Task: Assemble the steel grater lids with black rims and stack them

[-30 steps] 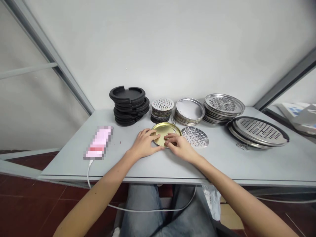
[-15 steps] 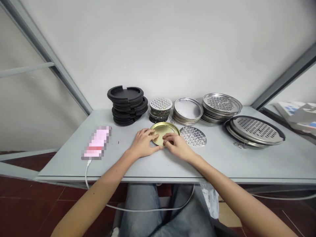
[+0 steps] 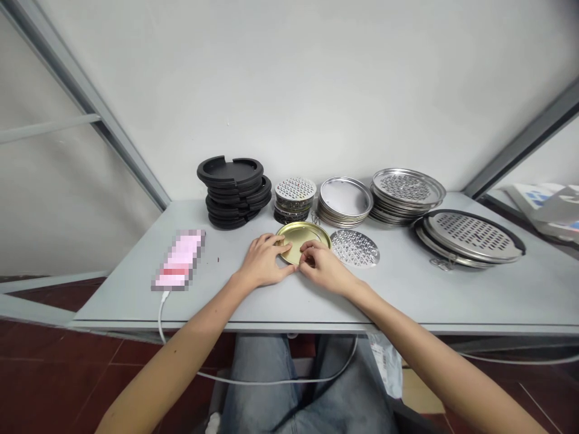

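Note:
A shallow round gold metal lid (image 3: 296, 234) with a raised rim lies flat on the table in front of me. My left hand (image 3: 265, 260) grips its left and near edge, fingers over the rim and thumb along the near side. Over the lid's near right part, my right hand (image 3: 322, 265) is closed in a pinch; whatever its fingertips hold is hidden. Just right of the lid, a loose round perforated metal grater plate (image 3: 355, 248) lies on the table.
Behind stand a stack of black rings (image 3: 230, 190), small grater discs (image 3: 295, 196), silver lids (image 3: 346, 199) and larger grater discs (image 3: 407, 190). Large grater plates with a black rim (image 3: 474, 235) lie right, by small wire clips (image 3: 442, 264). A phone (image 3: 180, 259) on a cable lies left.
My right fingers have curled in more tightly and shifted slightly at the lid's near edge. The left hand stays on the lid. The view has moved a little.

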`<state>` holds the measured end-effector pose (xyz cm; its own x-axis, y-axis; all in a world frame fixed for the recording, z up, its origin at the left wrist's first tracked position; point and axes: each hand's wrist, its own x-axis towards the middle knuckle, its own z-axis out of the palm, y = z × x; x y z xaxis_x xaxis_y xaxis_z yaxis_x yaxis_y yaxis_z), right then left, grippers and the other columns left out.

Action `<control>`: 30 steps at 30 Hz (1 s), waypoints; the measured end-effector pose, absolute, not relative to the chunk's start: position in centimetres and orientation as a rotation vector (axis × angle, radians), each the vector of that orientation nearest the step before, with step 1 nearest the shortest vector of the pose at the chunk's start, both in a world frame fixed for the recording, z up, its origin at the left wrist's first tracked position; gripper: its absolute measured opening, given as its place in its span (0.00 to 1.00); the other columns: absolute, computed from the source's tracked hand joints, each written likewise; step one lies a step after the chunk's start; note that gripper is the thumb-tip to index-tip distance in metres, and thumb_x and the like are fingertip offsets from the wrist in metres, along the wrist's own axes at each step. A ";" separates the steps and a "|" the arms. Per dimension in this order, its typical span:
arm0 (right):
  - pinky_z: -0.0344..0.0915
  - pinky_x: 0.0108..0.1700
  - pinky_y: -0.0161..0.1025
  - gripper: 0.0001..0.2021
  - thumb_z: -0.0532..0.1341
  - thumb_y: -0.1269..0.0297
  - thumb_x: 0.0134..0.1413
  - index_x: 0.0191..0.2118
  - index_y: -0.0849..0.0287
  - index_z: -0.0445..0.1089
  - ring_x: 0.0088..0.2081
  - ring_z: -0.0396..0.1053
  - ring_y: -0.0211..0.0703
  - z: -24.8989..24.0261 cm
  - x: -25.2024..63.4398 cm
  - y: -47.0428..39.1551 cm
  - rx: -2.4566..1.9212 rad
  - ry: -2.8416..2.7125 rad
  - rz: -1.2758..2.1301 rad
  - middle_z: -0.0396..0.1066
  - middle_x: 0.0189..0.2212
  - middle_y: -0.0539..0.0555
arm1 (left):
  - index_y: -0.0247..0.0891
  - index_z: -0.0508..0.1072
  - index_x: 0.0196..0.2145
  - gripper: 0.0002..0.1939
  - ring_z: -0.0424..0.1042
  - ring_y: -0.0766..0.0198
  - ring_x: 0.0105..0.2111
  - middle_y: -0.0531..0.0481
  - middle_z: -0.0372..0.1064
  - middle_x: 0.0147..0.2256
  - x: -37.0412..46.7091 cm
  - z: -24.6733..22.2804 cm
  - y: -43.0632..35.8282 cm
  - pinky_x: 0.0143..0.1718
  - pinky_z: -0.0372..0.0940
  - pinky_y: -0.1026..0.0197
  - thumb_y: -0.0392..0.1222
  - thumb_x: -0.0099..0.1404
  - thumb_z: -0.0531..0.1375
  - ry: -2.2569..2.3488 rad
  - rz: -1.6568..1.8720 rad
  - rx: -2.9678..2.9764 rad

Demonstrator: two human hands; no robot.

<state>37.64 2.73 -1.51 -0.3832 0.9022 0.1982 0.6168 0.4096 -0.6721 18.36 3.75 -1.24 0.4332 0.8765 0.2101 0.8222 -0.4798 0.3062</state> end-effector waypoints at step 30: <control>0.64 0.52 0.45 0.06 0.56 0.70 0.55 0.32 0.59 0.71 0.45 0.70 0.49 -1.2 39.1 2.7 -1.113 -2.176 0.664 0.71 0.42 0.59 | 0.44 0.74 0.52 0.29 0.58 0.46 0.58 0.46 0.64 0.58 18.0 -1.6 4.1 0.58 0.56 0.44 0.61 0.56 0.64 1.448 0.557 2.545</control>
<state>39.14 2.73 -1.17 -0.4686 0.8373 0.2817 0.5373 0.5232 -0.6615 18.00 4.05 -1.55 0.4617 0.8542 0.2391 0.7945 -0.5181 0.3168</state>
